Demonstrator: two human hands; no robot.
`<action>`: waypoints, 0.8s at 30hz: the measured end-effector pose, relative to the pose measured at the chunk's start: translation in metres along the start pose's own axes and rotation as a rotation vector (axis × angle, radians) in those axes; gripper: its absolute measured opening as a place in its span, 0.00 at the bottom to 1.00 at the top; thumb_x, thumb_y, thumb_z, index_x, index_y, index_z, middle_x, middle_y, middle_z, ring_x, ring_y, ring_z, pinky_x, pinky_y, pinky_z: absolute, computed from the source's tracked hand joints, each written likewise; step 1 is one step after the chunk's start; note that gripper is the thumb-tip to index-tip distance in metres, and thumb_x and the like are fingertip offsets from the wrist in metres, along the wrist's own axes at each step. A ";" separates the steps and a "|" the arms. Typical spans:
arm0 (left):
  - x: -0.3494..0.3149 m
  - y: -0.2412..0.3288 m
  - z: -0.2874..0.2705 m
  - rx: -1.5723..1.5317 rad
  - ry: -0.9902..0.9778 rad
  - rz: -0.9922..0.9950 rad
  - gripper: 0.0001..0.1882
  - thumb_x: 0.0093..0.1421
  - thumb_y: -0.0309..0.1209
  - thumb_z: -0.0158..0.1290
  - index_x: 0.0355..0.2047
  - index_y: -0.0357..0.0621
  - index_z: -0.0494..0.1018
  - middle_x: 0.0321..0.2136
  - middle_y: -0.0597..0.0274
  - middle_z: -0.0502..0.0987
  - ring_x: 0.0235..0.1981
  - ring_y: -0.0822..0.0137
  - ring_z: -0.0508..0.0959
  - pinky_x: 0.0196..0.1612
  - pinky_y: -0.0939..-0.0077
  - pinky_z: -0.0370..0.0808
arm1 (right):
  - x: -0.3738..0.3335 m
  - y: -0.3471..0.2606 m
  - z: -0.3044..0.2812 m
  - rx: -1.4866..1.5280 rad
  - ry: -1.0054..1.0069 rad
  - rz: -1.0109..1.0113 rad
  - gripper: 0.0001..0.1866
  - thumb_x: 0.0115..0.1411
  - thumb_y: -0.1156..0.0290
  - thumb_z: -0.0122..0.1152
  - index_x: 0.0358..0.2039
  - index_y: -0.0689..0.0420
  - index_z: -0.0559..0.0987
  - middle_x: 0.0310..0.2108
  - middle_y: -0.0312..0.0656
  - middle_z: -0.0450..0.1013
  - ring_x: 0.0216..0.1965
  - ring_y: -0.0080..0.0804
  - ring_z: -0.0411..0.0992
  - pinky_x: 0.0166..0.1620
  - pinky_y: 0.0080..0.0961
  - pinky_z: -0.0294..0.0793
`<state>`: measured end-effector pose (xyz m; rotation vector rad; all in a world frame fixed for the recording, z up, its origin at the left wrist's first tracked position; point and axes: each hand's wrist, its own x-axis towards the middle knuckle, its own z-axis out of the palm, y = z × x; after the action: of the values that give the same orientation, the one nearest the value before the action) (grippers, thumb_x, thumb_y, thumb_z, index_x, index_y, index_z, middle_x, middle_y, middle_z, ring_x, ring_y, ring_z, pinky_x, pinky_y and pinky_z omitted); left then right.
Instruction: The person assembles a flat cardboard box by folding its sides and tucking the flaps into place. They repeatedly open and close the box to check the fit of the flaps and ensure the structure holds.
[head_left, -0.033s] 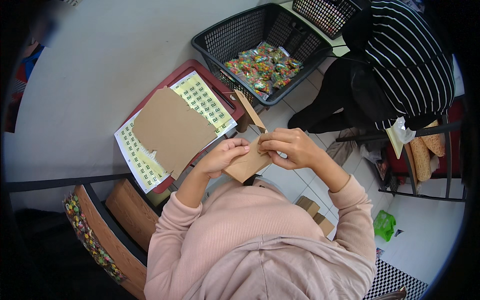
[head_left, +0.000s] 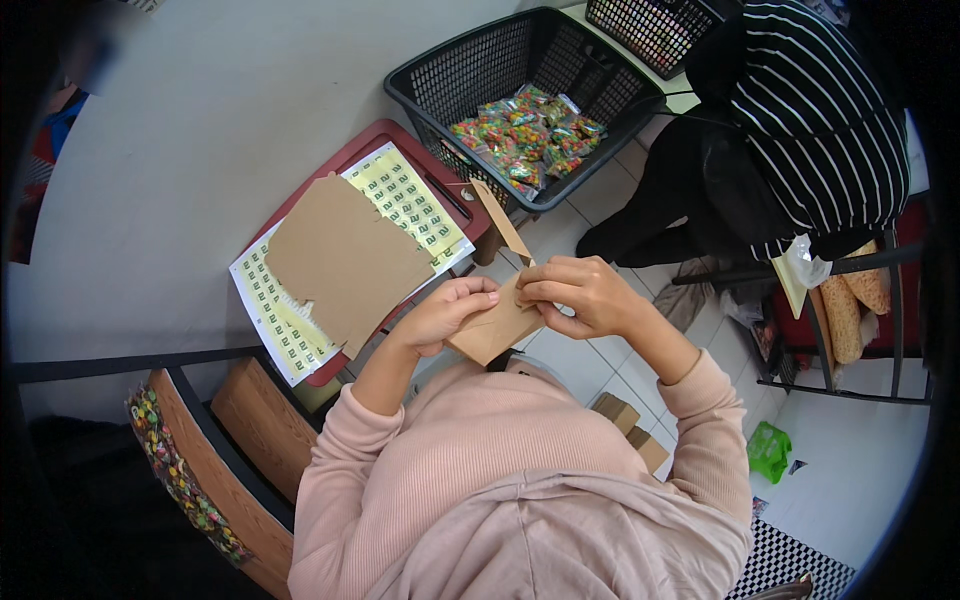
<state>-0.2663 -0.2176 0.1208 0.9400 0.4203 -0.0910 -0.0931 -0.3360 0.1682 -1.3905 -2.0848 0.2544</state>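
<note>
Carton [head_left: 495,330] held in both hands, no visible change

And it's a freeze at the front of the body! Compared with the earlier frame, nothing visibly shifts: same grip, same tilt to the carton, same spot above the lap. Both hands match their earlier pose, and the surroundings match too.

So to the grip. The left hand [head_left: 440,315] has the carton's left end, thumb laid along the upper face, the other fingers mostly hidden. Over on the other side, the right hand [head_left: 580,298] is bent in close, thumb and fingers gathered narrow at the far right edge; exactly what the fingertips press there is hard to tell. The carton sits between the two hands, touching both, with a long flap [head_left: 503,222] sticking up past the right fingertips, away from the body.

Just beyond the left hand, a torn board [head_left: 345,260] lies flat on a yellow-and-white sheet [head_left: 405,195], the sheet on a red table [head_left: 375,133]. Farther out stands a black basket [head_left: 432,135] with colourful packets [head_left: 525,130] inside. Up on the right, a co-worker in a striped top [head_left: 820,120] leans in, well apart from the carton.
</note>
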 end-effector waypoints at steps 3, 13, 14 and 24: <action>-0.002 -0.002 -0.002 -0.014 0.024 -0.005 0.11 0.56 0.33 0.44 0.34 0.39 0.67 0.28 0.67 0.70 0.28 0.80 0.70 0.32 0.86 0.67 | 0.002 -0.001 0.000 0.004 -0.017 -0.013 0.09 0.40 0.77 0.54 0.26 0.55 0.72 0.30 0.34 0.70 0.25 0.30 0.69 0.22 0.23 0.68; -0.008 -0.008 -0.005 -0.068 0.063 0.037 0.08 0.54 0.32 0.47 0.31 0.41 0.67 0.26 0.67 0.70 0.26 0.80 0.70 0.29 0.86 0.68 | 0.007 -0.002 0.001 0.051 -0.029 -0.061 0.09 0.42 0.76 0.56 0.28 0.56 0.76 0.36 0.38 0.70 0.26 0.31 0.70 0.23 0.23 0.69; -0.009 -0.010 -0.006 -0.079 0.065 0.043 0.08 0.54 0.32 0.48 0.30 0.41 0.67 0.26 0.67 0.70 0.26 0.80 0.70 0.29 0.86 0.68 | 0.008 -0.004 0.001 0.074 -0.011 -0.053 0.09 0.42 0.76 0.57 0.28 0.56 0.76 0.37 0.39 0.69 0.26 0.31 0.70 0.23 0.23 0.69; -0.012 -0.020 0.002 -0.173 0.115 0.094 0.10 0.55 0.33 0.47 0.35 0.40 0.67 0.28 0.65 0.71 0.29 0.78 0.72 0.31 0.85 0.69 | 0.002 -0.010 0.020 0.603 0.171 0.539 0.07 0.45 0.75 0.60 0.28 0.59 0.76 0.33 0.39 0.67 0.24 0.22 0.64 0.26 0.17 0.66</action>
<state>-0.2814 -0.2326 0.1114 0.7951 0.4813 0.0840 -0.1126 -0.3350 0.1581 -1.4811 -1.2964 0.8693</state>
